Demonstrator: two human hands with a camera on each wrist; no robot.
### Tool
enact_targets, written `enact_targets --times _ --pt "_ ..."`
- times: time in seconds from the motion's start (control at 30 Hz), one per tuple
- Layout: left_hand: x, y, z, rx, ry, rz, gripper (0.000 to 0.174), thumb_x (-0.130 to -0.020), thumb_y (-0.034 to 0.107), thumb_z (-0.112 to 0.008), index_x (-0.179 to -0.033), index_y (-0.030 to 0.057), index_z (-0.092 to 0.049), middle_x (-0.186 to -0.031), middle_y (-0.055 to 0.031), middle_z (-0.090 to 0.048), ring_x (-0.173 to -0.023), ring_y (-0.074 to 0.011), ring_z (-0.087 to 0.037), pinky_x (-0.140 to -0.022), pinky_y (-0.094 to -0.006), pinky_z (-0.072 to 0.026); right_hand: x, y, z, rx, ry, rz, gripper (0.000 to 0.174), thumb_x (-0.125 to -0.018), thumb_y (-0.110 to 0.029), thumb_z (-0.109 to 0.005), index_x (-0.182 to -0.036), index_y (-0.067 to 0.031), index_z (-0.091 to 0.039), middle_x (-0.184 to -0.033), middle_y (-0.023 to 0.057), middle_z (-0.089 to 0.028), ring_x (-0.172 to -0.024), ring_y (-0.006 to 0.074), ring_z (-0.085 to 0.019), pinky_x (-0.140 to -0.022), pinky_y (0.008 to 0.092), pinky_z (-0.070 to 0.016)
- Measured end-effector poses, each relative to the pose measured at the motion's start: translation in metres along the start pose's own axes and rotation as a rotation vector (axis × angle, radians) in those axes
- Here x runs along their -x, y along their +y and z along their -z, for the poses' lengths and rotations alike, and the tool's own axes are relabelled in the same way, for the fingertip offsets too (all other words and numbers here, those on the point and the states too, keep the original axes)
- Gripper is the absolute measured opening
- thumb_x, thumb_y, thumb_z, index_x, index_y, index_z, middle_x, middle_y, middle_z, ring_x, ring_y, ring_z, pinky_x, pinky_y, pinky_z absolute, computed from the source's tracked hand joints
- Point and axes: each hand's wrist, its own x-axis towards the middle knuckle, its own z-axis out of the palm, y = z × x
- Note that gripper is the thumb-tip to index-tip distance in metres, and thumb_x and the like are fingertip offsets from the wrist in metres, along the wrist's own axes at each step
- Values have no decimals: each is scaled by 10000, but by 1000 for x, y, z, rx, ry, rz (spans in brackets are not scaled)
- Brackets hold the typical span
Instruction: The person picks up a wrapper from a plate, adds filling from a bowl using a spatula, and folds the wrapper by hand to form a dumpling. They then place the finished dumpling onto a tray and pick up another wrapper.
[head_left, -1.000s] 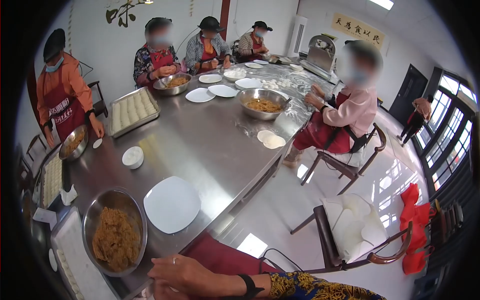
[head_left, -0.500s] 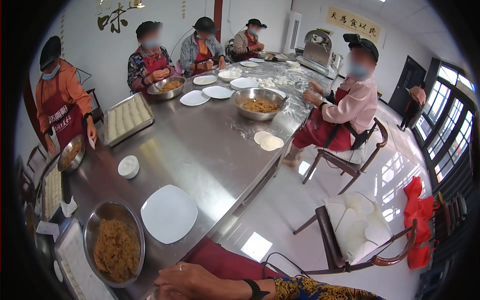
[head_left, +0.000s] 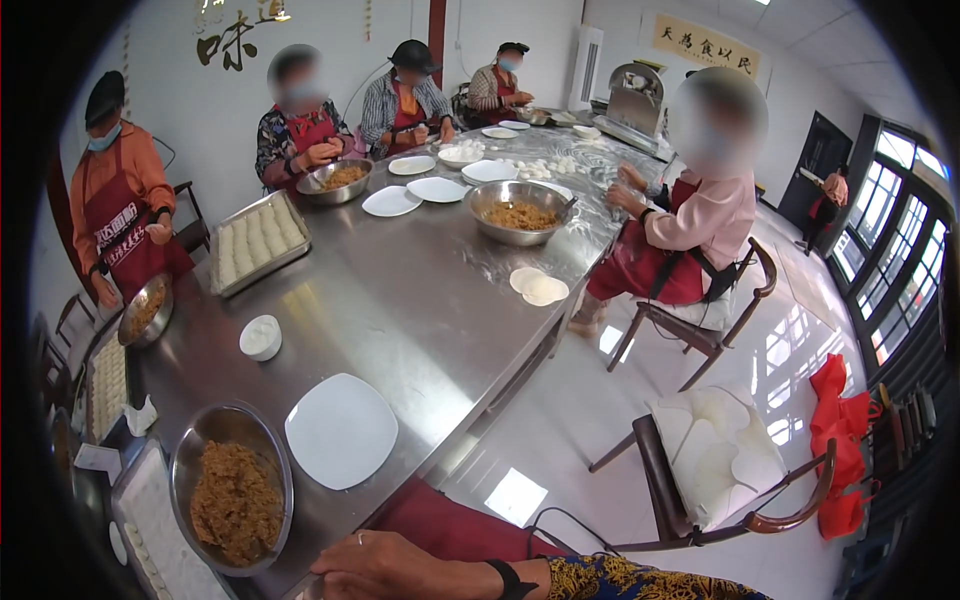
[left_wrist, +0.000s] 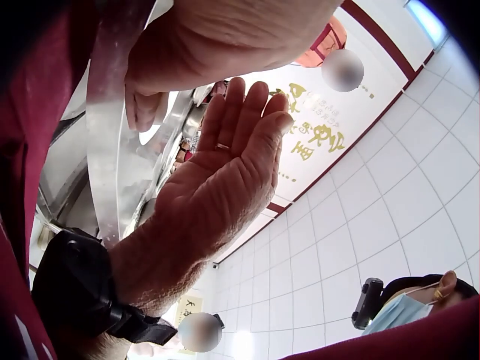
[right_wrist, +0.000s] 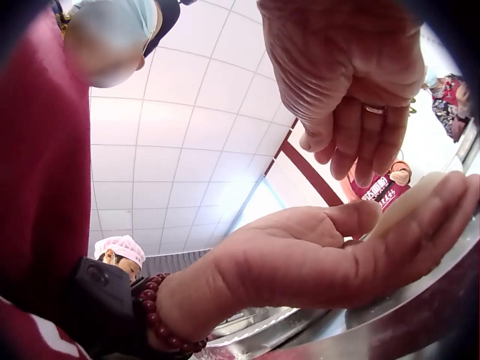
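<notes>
My left hand, with a ring and a dark wrist strap, is low in the head view beside the table edge. In the right wrist view it hangs above my right hand, fingers nearly straight and holding nothing. A pale, round dumpling wrapper lies along the right hand's fingers, its near edge at the thumb. That hand is hidden in the head view. Near the hands stands a large steel bowl of orange-brown filling. Beyond it lies a white square plate.
A tray with a few dumplings sits left of the filling bowl. Farther off are a small white bowl, a full dumpling tray and loose wrappers. Several people work around the table. A cushioned chair stands at right.
The head view has shifted slightly. My left hand sits a little lower and farther right in it. The person in orange has lifted a wrapper from the table to chest height.
</notes>
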Motion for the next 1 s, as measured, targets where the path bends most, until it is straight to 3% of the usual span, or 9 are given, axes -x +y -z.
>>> enact_targets --times 0.47,0.5,0.53,0.67,0.73,0.8,0.87,0.93,1.0 --pt "-3 -4 -24 292 -72 105 266 -1044 208 -340 -1181 81 -530 -1170 -67 -591 -1090 -193 -589 -1005 -377 -476 1 -8 10 -2 -61 -2 226 -947 -251 -609 -1030 -58 -692 -895 96 -708 -807 262 -682 -672 334 -521" --pt "-6 -9 -24 168 -81 105 264 -1042 204 -339 -1173 77 -531 -1166 -72 -589 -1089 -190 -588 -1001 -371 -475 6 -2 12 12 -81 -14 230 -915 -188 -640 -1084 -36 -669 -989 86 -700 -937 265 -670 -753 344 -529" --pt "-1 -10 -21 39 -70 68 262 -1041 199 -338 -1164 74 -532 -1162 -77 -588 -1089 -187 -586 -996 -366 -474 9 -1 7 -8 -120 -13 280 -882 -125 -671 -1138 -14 -646 -1082 75 -692 -1068 268 -657 -834 353 -537" --pt "-20 -28 59 5 -411 -197 300 -1039 186 -333 -1215 33 -521 -1213 -100 -582 -1138 -196 -561 -1009 -366 -447 5 -4 7 -32 -121 -99 212 -899 -133 -668 -1088 -50 -715 -1060 86 -727 -929 249 -699 -809 325 -555" --pt "0 -17 0 -328 -58 -158 330 -1053 202 -316 -1252 23 -509 -1226 -105 -581 -1142 -208 -558 -1009 -363 -442 -5 -15 13 -93 -149 -224 212 -892 -124 -673 -1080 -38 -720 -1040 86 -731 -915 234 -703 -813 316 -553" --pt "3 -18 -1 -244 -119 -192 346 -1063 221 -304 -1264 21 -503 -1226 -103 -580 -1141 -218 -558 -994 -367 -449 -7 -24 13 -113 -179 -252 202 -897 -112 -667 -1072 -27 -721 -1032 82 -734 -920 216 -703 -827 311 -550" --pt "5 -19 -13 -320 59 -240 351 -1067 235 -296 -1256 30 -510 -1218 -99 -586 -1144 -220 -558 -992 -376 -450 -3 -22 11 -93 -179 -312 194 -901 -100 -660 -1065 -16 -722 -1024 78 -738 -925 197 -702 -841 306 -547" --pt "1 -18 -4 -276 71 -182 348 -1070 248 -302 -1245 41 -521 -1196 -93 -593 -1134 -222 -559 -984 -386 -451 -1 -17 12 -165 -71 -231 215 -932 -167 -625 -1086 -34 -694 -931 108 -725 -820 234 -695 -699 307 -527" --pt "1 -17 -1 -252 50 -178 342 -1070 258 -314 -1229 47 -533 -1195 -92 -597 -1135 -223 -559 -979 -385 -450 -2 -20 15 -206 -98 -310 202 -914 -75 -619 -1085 -9 -705 -937 104 -737 -838 190 -691 -722 289 -531"
